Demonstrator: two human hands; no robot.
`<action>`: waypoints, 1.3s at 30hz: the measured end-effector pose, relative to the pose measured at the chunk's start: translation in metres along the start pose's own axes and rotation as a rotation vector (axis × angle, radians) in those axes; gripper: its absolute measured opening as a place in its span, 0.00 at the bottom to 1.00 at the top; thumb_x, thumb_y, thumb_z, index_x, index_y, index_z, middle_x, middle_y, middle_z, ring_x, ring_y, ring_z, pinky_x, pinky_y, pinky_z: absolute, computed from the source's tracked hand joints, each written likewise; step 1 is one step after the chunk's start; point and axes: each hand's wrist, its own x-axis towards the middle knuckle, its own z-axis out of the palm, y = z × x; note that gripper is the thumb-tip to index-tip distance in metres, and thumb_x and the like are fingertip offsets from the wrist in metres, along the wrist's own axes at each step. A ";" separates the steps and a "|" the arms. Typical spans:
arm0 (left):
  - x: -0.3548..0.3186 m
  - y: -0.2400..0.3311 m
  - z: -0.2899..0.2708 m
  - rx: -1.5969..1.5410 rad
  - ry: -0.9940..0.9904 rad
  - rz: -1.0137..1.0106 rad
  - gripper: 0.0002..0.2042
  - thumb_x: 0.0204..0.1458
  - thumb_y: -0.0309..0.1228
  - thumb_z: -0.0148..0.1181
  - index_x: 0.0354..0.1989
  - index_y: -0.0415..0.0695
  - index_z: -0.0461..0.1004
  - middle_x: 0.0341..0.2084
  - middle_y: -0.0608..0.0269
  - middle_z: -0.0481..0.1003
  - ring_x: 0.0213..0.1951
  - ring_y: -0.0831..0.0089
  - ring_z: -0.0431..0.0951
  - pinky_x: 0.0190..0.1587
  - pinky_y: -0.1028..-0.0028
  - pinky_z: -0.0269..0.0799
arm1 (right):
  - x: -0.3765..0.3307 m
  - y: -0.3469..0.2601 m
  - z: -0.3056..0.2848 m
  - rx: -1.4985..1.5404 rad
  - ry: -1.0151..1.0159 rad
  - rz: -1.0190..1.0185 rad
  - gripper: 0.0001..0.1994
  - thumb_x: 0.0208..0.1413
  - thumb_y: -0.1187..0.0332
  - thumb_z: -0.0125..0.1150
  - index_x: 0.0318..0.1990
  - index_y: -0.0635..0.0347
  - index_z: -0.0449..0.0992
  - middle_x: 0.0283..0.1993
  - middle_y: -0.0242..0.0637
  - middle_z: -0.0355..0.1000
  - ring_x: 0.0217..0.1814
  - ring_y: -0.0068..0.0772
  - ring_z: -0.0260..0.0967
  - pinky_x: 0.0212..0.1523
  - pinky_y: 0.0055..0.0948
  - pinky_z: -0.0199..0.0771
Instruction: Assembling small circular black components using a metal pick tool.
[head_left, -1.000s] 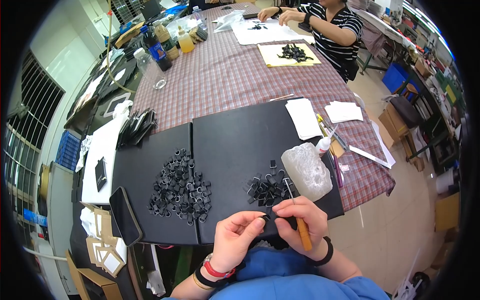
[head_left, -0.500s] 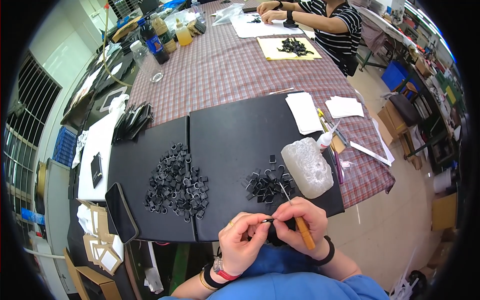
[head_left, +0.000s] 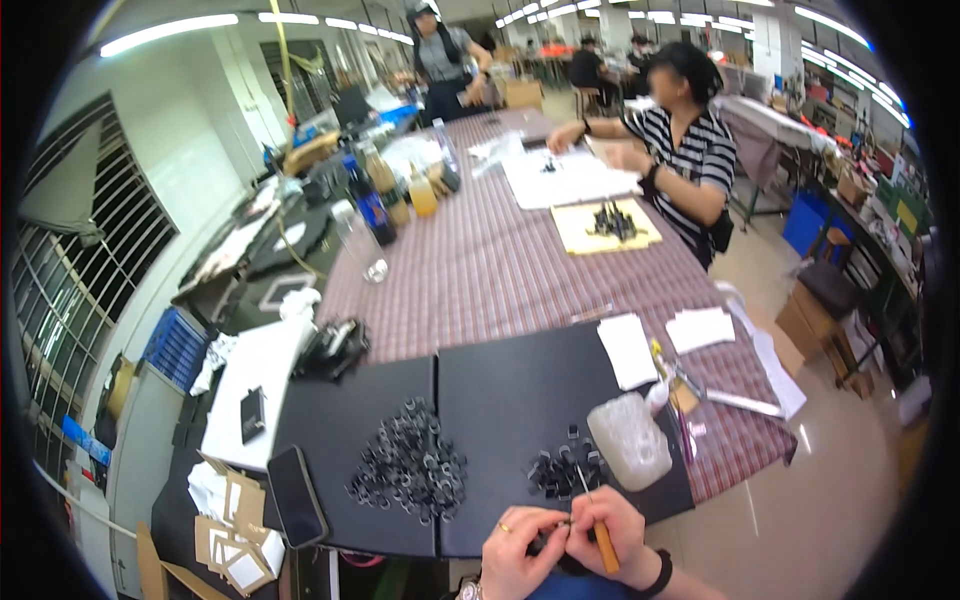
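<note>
Small dark piece (head_left: 566,521) is pinched between my left hand (head_left: 522,552) and right hand (head_left: 617,528) (long axis too blurry from here), right also gripping a slim orange-handled metal tool (head_left: 606,549).

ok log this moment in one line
left hand: pinches small dark piece; right hand: holds wooden-handled tool; ahead: black pieces, whitish block

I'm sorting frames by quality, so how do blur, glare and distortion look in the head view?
Head view: blur smears the black pieces together, though the tool in the right hand is recognisable; head view: ceiling lights wash out white, and glare marks the floor; head view: the window grille bends toward the dark rim.
</note>
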 end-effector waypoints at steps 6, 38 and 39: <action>0.002 0.001 -0.013 -0.067 -0.096 0.008 0.06 0.48 0.21 0.63 0.35 0.40 0.76 0.27 0.60 0.72 0.23 0.72 0.72 0.26 0.76 0.67 | 0.001 -0.005 0.003 0.080 -0.011 -0.006 0.14 0.39 0.82 0.66 0.31 0.58 0.69 0.30 0.37 0.72 0.29 0.35 0.71 0.31 0.28 0.73; 0.008 -0.014 -0.018 0.024 -0.084 0.239 0.08 0.44 0.21 0.65 0.34 0.40 0.77 0.28 0.57 0.75 0.29 0.61 0.76 0.31 0.70 0.72 | 0.017 -0.019 -0.002 0.058 -0.063 -0.133 0.10 0.42 0.80 0.61 0.31 0.59 0.68 0.32 0.44 0.69 0.33 0.45 0.70 0.34 0.34 0.72; 0.008 -0.013 -0.018 0.023 -0.086 0.236 0.08 0.44 0.21 0.65 0.34 0.40 0.77 0.28 0.57 0.75 0.29 0.61 0.76 0.31 0.70 0.72 | 0.017 -0.017 -0.002 0.064 -0.069 -0.122 0.09 0.42 0.81 0.61 0.30 0.59 0.68 0.32 0.44 0.69 0.32 0.45 0.70 0.34 0.34 0.72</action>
